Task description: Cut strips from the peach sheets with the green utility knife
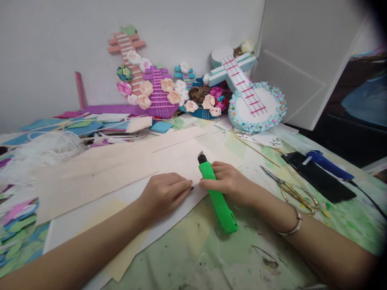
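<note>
My right hand grips a bright green utility knife, its short blade pointing up and away from me. The knife lies tilted across the fingers, thumb over its front. Beside it, my left hand rests on the white paper sheet, with thumb and fingertips closed together on the paper. The two hands' fingertips almost meet. A long beige paper strip lies beyond my left hand, and another beige piece shows under my left forearm. What the right fingertips touch behind the knife is hidden.
Gold-handled scissors, a black phone and a blue glue gun lie at the right. Decorated paper instruments lean against the wall. White string and coloured paper scraps heap at the left.
</note>
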`<state>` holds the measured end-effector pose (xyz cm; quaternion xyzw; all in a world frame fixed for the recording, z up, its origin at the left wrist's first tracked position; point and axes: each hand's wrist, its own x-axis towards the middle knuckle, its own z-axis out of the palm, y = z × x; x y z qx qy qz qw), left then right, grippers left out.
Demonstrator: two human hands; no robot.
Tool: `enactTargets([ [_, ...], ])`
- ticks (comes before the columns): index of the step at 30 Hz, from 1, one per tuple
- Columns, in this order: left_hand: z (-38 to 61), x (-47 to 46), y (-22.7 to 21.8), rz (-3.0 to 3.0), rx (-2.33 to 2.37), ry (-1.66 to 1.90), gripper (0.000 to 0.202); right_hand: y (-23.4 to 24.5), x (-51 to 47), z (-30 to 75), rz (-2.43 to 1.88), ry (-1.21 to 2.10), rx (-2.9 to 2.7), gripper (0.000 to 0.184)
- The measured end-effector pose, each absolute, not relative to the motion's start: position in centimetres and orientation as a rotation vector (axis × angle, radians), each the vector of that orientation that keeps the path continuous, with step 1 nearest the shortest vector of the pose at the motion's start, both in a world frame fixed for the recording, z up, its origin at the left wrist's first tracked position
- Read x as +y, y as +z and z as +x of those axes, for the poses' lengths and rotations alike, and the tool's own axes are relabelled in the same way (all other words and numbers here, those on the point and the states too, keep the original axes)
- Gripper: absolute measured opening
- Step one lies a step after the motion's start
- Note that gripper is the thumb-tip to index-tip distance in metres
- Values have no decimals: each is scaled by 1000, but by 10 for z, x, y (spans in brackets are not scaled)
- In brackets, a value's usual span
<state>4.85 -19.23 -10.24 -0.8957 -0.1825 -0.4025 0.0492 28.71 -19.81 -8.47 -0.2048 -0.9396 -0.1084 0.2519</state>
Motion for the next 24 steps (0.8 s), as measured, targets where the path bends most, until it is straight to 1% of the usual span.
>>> enactTargets([
  [5, 50, -192, -104, -2751, -628, -1147, 6, -82, -200, 286, -513, -342, -2543, 18],
  [10, 50, -190, -107, -2765, -691, -1103, 9, -82, -200, 285, -484, -399, -2540, 15],
  [24, 50, -191, -107, -2745, -652, -1070, 7, -78, -203, 286, -539, -349, -2579, 14],
])
